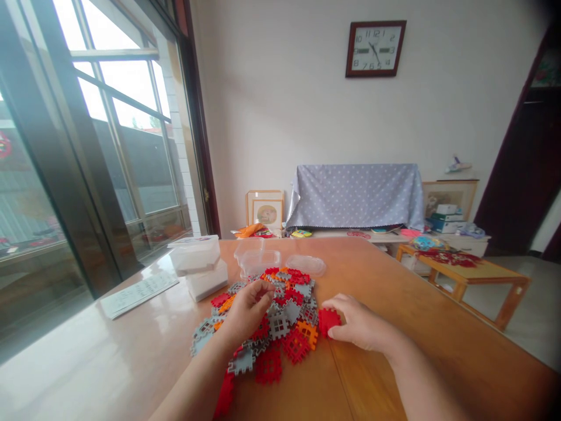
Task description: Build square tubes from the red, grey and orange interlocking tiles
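A pile of interlocking plastic tiles [289, 313] in red, grey and orange, with notched edges, is spread over the wooden table. My left hand [249, 310] is above the middle of the pile, its fingers curled in toward the thumb. Whatever sits at those fingertips, if anything, blends into the tiles behind. To the right of the pile, my right hand [357, 321] grips a red tile [328, 321] between thumb and fingers, close to the tabletop. Some tiles lie hidden behind my left hand and forearm.
Behind the pile stand clear plastic containers [260, 263] and a clear lid [305, 265]. White boxes [207, 279] are stacked at the left, beside a printed sheet [140, 294]. A low wooden table [475, 272] is off to the right, past the big table's edge [442, 289].
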Tool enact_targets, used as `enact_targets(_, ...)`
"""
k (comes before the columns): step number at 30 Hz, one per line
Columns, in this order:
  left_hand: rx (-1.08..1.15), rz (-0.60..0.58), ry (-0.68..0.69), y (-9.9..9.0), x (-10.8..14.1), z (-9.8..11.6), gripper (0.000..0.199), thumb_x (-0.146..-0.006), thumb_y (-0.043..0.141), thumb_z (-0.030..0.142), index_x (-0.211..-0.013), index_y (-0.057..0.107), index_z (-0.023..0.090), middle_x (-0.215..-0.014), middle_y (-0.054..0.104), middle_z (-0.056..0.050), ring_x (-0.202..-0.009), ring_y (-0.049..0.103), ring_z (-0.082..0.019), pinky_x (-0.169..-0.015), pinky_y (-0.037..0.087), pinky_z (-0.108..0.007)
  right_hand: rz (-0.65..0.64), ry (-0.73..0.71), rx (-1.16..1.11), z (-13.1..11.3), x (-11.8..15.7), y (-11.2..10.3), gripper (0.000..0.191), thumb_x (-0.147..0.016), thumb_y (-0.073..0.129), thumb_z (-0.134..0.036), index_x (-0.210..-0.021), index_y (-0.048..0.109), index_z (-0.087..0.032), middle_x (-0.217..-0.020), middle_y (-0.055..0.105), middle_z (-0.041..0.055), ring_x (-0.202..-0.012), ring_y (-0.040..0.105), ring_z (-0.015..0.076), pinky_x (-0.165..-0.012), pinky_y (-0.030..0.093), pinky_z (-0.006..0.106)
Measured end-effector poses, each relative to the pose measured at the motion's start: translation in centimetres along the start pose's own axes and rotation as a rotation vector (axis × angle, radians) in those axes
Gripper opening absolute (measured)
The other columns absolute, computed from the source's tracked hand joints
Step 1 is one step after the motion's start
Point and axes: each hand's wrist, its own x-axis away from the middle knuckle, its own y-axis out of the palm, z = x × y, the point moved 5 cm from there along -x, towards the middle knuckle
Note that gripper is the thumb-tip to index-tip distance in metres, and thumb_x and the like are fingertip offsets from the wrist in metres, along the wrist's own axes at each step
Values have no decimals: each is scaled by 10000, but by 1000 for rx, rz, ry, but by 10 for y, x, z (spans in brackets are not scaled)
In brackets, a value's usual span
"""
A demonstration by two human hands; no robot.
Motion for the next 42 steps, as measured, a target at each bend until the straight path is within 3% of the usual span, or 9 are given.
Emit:
enact_targets(5,-16,3,2,-5,0,2,237,-906,554,400,-896,633,177,-767,604,8,-697,511,-130,-673,415,-241,-6,13,-28,-1,1,0,531,-700,738,-297,-1223,649,-271,-1134,630,48,-1086,583,254,-934,448,335)
enact_targets(11,-31,15,-19,-8,-1,0,248,-904,553,406,-889,638,174,-761,607,7,-688,515,-131,-657,411,-239,-20,3,-19,0,-2,3,487,-698,715,-248,-1183,670,-259,-1099,655,51,-1046,597,254,-914,454,336)
enact_targets(21,-12,57,-29,-15,-3,-5,246,-885,576,411,-897,657,179,-755,618,9,-677,520,-128,-657,416,-240,3,16,-53,3,0,1,526,-700,748,-315,-1217,670,-260,-1162,669,66,-1092,605,271,-964,471,374)
enact_targets(24,-8,149,-77,-32,-4,-10,256,-862,585,419,-901,655,176,-674,564,31,-595,471,-112,-589,383,-227,67,21,-100,7,-1,0,563,-743,736,-411,-1276,641,-253,-1283,639,90,-1197,577,294,-1028,453,418)
enact_targets(27,-85,303,-173,-63,-3,-23,236,-839,579,379,-924,659,174,-683,587,19,-600,493,-125,-587,385,-231,161,30,-145,15,-5,1,538,-814,659,-484,-1294,624,-245,-1322,633,101,-1244,569,297,-1045,455,445)
enact_targets(30,-281,421,-292,-96,3,-38,200,-822,548,298,-930,670,183,-790,672,-26,-688,570,-162,-634,403,-254,229,29,-159,22,-11,4,473,-850,603,-493,-1237,656,-226,-1269,675,106,-1197,611,290,-1034,474,445)
enact_targets(32,-446,436,-380,-109,8,-48,176,-812,528,257,-896,668,191,-820,695,-49,-730,597,-187,-649,398,-272,250,25,-163,25,-15,6,451,-855,590,-504,-1199,675,-225,-1247,691,107,-1171,631,288,-1028,486,436)
enact_targets(37,-633,397,-516,-115,18,-67,92,-748,580,211,-803,653,197,-750,687,-85,-732,612,-255,-670,393,-333,259,39,-178,28,-17,13,455,-856,582,-539,-1187,686,-245,-1246,703,100,-1121,666,293,-992,524,419)
enact_targets(42,-670,338,-518,-107,17,-79,118,-735,625,213,-835,687,207,-900,729,-126,-856,643,-301,-747,422,-365,249,36,-189,27,-19,18,446,-858,587,-543,-1183,691,-255,-1246,707,81,-1124,667,279,-963,544,385)
